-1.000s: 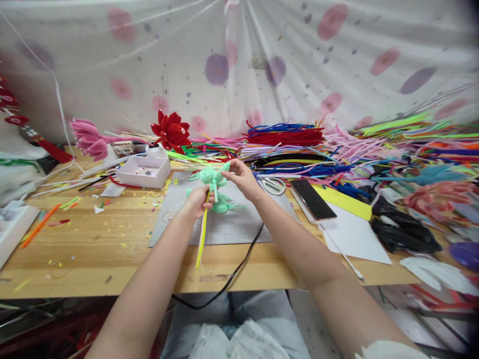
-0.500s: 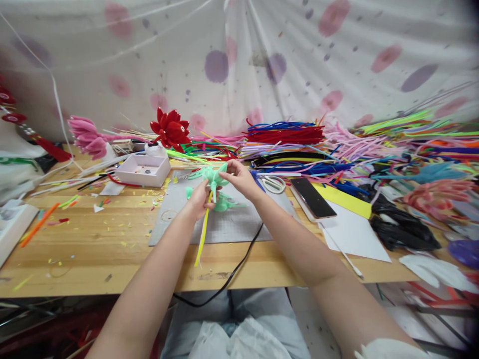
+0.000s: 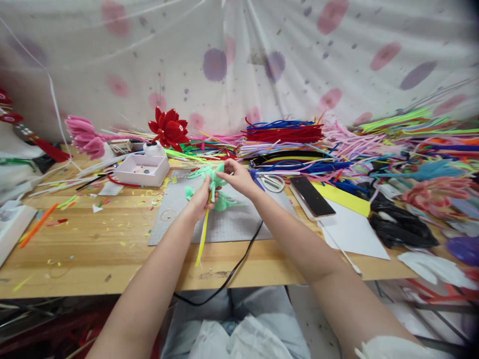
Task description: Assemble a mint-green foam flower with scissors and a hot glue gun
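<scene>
My left hand (image 3: 202, 198) is closed round the stem of a mint-green pipe-cleaner flower (image 3: 216, 174). Yellow pipe cleaners (image 3: 202, 238) hang down below that fist toward the table's front edge. On the flower's right side, my right hand (image 3: 239, 178) pinches one of its green petals between thumb and fingers. More mint-green petal pieces (image 3: 223, 203) lie on the grey cutting mat (image 3: 239, 229) just under the hands. My fingers partly hide where the stem and petals join.
White-handled scissors (image 3: 272, 183) and a phone (image 3: 312, 196) lie to the right. Piles of coloured pipe cleaners (image 3: 284, 133) line the back. A small white box (image 3: 142, 170) and a red flower (image 3: 169, 128) stand back left. A black cable (image 3: 239, 264) crosses the front edge.
Both hands stay at almost the same spot with the green flower. The right fingers have shifted slightly on the petal. The whole view has moved a little.
</scene>
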Demonstrator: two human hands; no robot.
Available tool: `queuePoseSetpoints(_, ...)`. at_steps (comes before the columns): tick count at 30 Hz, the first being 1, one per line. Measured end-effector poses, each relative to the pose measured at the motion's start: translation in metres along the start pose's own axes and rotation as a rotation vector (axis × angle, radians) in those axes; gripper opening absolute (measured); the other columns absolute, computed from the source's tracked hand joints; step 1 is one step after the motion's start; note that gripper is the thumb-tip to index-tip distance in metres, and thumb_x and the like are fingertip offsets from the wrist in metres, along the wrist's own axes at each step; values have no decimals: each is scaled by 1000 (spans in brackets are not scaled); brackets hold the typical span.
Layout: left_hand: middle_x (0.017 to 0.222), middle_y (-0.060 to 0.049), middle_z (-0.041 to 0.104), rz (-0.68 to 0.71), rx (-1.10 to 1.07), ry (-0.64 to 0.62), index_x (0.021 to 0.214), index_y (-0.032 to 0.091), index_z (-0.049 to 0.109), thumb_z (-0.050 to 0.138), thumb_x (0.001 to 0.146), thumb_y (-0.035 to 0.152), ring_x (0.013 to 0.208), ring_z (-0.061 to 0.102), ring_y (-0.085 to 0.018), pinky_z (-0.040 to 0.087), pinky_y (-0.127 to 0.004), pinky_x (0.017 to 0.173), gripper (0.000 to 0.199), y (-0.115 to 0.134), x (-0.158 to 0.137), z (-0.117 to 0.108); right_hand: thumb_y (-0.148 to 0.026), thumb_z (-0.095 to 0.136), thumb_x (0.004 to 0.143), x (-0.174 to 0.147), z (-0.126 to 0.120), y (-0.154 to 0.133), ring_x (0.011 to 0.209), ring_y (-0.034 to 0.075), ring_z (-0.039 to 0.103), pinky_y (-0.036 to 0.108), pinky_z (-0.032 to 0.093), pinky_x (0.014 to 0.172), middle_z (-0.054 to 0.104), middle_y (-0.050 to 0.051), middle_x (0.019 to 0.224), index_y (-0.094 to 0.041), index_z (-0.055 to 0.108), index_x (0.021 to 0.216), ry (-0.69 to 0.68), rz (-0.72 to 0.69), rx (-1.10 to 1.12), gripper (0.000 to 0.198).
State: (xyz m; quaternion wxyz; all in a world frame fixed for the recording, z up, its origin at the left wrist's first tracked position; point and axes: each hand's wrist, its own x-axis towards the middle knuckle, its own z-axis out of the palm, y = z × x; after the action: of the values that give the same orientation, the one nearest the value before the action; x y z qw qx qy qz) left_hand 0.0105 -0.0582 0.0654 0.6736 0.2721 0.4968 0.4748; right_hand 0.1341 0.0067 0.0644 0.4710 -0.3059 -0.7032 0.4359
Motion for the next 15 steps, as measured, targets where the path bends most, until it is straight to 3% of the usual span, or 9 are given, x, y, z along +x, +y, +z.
queuePoseSetpoints(9, 57, 2, 41, 116, 188, 50, 78, 9, 57, 50, 81, 48, 41, 34, -3, 15, -13, 34, 40, -8, 2, -1, -35, 63, 67, 2, 0, 4, 64, 11, 53, 26, 42, 62, 58, -1, 75, -17, 51, 77, -16, -7, -122, 24)
queuePoseSetpoints(15, 51, 6, 31, 167, 335, 83, 80, 10, 56, 42, 88, 36, 39, 28, -4, 16, -17, 39, 31, -11, 6, -2, -32, 62, 67, 1, 1, 3, 63, 12, 55, 26, 42, 62, 59, -3, 70, -19, 50, 80, -3, 39, -208, 23)
